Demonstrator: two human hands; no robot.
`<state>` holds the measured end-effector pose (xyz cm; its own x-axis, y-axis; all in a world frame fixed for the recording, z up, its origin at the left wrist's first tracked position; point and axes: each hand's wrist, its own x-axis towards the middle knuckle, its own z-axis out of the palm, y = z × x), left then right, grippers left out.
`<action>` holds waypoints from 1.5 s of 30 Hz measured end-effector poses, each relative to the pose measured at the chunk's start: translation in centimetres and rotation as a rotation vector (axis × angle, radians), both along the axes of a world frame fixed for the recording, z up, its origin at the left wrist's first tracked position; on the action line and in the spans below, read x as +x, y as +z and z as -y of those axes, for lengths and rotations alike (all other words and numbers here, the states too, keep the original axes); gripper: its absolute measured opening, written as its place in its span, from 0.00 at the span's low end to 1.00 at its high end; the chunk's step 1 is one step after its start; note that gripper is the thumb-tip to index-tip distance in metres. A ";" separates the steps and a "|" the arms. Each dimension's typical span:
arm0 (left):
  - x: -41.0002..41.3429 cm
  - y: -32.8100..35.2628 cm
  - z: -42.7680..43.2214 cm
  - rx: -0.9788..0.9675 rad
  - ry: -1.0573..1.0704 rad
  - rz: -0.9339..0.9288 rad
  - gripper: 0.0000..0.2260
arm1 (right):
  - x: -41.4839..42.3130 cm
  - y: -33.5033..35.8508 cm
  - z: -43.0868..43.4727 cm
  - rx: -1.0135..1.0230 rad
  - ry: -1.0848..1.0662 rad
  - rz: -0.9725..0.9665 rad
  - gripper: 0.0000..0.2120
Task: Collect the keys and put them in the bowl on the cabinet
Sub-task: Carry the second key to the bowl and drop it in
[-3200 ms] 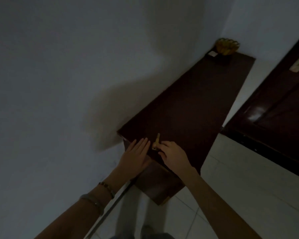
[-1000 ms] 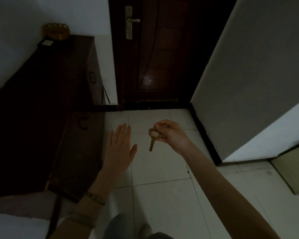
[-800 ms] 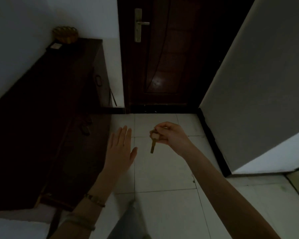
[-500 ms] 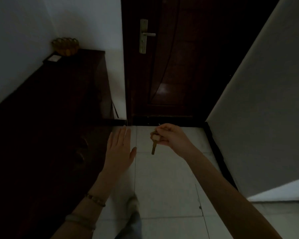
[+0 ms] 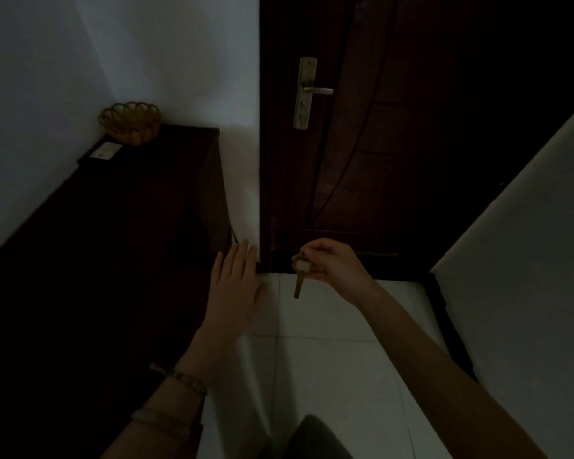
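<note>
My right hand (image 5: 335, 263) pinches a brass key (image 5: 299, 283) by its head, and the blade hangs straight down over the pale floor tiles. To its left my left hand (image 5: 234, 289) is held flat, fingers together, empty, beside the front of the dark wooden cabinet (image 5: 120, 246). A golden scalloped bowl (image 5: 130, 122) stands at the cabinet's far end against the wall, well beyond both hands. I cannot see inside the bowl.
A small pale card (image 5: 104, 151) lies on the cabinet just in front of the bowl. A dark wooden door (image 5: 395, 144) with a metal lever handle (image 5: 307, 92) faces me. A light wall (image 5: 524, 260) closes the right side. My foot (image 5: 315, 438) shows at the bottom.
I took the key off the cabinet's near end, then moved along it toward the door. The bowl and the door now appear closer. My hands keep their pose.
</note>
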<state>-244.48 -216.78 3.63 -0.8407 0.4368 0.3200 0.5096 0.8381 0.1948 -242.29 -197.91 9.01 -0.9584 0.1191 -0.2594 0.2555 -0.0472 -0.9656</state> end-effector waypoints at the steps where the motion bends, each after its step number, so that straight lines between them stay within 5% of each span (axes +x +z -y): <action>1: -1.3 -0.2 -0.1 -0.009 0.017 -0.001 0.28 | -1.5 -0.1 -0.1 -0.004 0.011 -0.002 0.04; 22: -34.1 0.5 -5.2 -0.061 0.443 0.022 0.30 | -42.6 -0.6 -4.8 -0.051 0.364 -0.035 0.05; 45: -50.2 1.8 8.7 -0.077 0.855 0.001 0.33 | -67.7 0.7 14.4 -0.176 0.744 -0.095 0.11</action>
